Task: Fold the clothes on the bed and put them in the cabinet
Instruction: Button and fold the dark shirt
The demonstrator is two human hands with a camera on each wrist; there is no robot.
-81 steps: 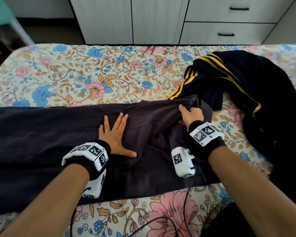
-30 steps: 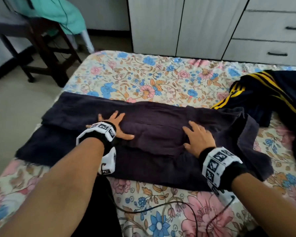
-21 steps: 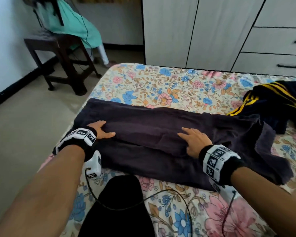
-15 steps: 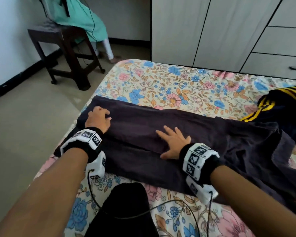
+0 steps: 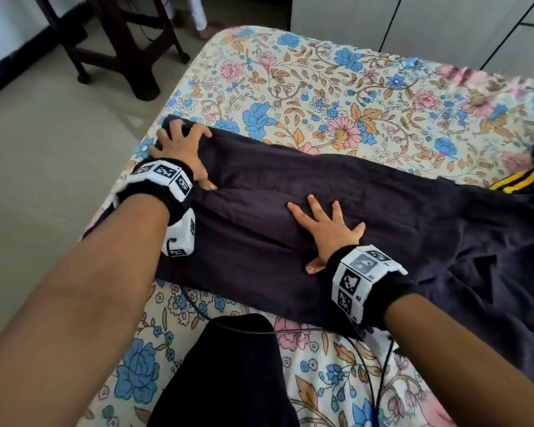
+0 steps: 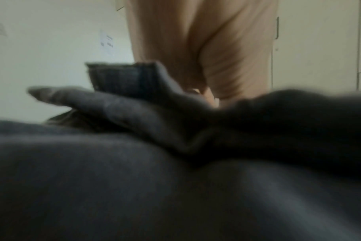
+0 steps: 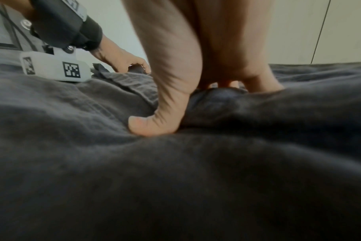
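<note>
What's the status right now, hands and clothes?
Left hand gripping the trousers' end at the bed edge. Right hand flat, pressing mid-trousers. Fold not finished. Striped garment waits at right, touching the trousers.

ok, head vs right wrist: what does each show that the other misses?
Head only: floral bedsheet, striped garment at the right edge, chair legs, right hand spread flat from above.
Right wrist only: right thumb pressing into the cloth, left fingers curled at a fabric edge.
Both: dark garment, left hand at its far end, cabinet.
</note>
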